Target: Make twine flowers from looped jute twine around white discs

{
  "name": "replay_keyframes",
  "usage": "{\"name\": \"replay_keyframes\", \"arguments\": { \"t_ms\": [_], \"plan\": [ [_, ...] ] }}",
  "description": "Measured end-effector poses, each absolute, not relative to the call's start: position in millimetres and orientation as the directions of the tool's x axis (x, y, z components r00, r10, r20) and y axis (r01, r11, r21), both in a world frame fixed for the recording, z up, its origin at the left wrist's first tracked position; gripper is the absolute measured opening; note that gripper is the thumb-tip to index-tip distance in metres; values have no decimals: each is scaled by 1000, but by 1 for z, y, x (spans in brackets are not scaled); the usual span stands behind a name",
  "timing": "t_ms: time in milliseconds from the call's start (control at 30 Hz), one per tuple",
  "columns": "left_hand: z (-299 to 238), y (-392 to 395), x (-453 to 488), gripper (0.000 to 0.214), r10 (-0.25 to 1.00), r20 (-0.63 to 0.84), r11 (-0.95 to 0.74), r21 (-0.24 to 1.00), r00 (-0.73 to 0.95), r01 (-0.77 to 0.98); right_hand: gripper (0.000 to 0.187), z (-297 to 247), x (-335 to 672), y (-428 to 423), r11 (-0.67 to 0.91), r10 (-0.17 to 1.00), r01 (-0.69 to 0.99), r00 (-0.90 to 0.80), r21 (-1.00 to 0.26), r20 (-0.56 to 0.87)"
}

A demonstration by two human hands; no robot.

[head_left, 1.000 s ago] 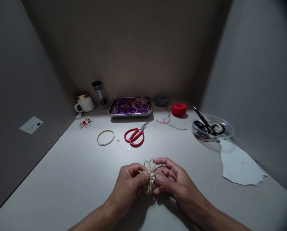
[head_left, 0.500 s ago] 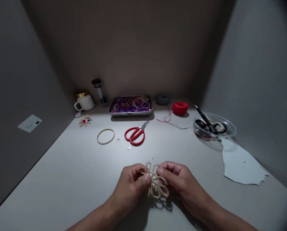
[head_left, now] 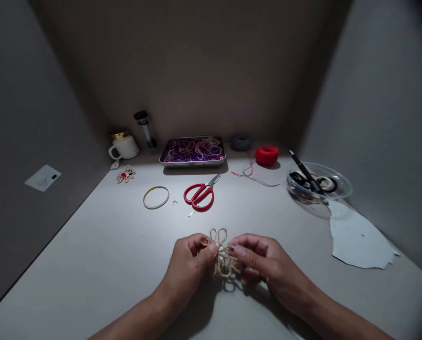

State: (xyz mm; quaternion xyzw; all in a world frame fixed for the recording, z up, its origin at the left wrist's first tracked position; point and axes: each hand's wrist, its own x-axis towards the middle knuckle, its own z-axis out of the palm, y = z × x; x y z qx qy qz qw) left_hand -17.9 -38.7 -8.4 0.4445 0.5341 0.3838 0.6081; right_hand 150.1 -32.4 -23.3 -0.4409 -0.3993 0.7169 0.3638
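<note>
Between my two hands, just above the table near its front, is a flower made of looped jute twine (head_left: pixel 222 270). My left hand (head_left: pixel 193 264) pinches it close to its middle, thumb on top. The thumb and fingers of my right hand (head_left: pixel 258 259) close on a loop at the right side. Several loops fan out upward and downward from the centre, and my fingers hide part of them. Beyond my hands lie red-handled scissors (head_left: pixel 201 194) and a thin ring (head_left: pixel 156 197).
A metal tray of beads (head_left: pixel 193 163) stands at the back, with a red thread ball (head_left: pixel 266 156) and a grey thread ball (head_left: pixel 240 141) beside it. A mug (head_left: pixel 124 146) and another twine flower (head_left: pixel 126 174) sit left. Rightward are a clear bowl (head_left: pixel 343 189) and white sheet (head_left: pixel 359 236).
The twine flower has turned in my fingers, and its upper loops now stand more open. My right hand has shifted its grip to a loop at the right side.
</note>
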Motion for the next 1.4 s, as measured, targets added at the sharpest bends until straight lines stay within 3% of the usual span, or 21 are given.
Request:
{"name": "replay_keyframes", "arguments": {
  "t_ms": [333,600,767,867,1067,1267,1400],
  "plan": [
    [-14,-47,-18,32,860,-295,391,906,416,-165,38,-19,140,-39,-424,842,-95,-408,-901,-354],
    [-10,-44,-14,31,916,-341,369,923,211,-112,34,-28,135,-40,-366,900,-98,-292,-926,-325],
    [-13,-40,-14,33,926,-370,376,923,76,-82,36,-30,146,-31,-364,931,-156,-89,-918,-354],
    [-16,-38,-16,32,923,-378,383,921,70,-73,35,-29,148,-31,-366,926,-172,-163,-915,-340],
    [-17,-41,-19,33,907,-398,413,905,138,-104,36,-25,141,-33,-400,890,-20,-248,-916,-383],
    [-18,-43,-20,33,842,-371,495,819,392,-290,31,-29,139,-38,-250,932,-102,-294,-963,-211],
    [-20,-44,-19,33,832,-388,519,796,396,-311,24,-32,134,-42,-242,918,-120,-349,-963,-188]
  ]
}}
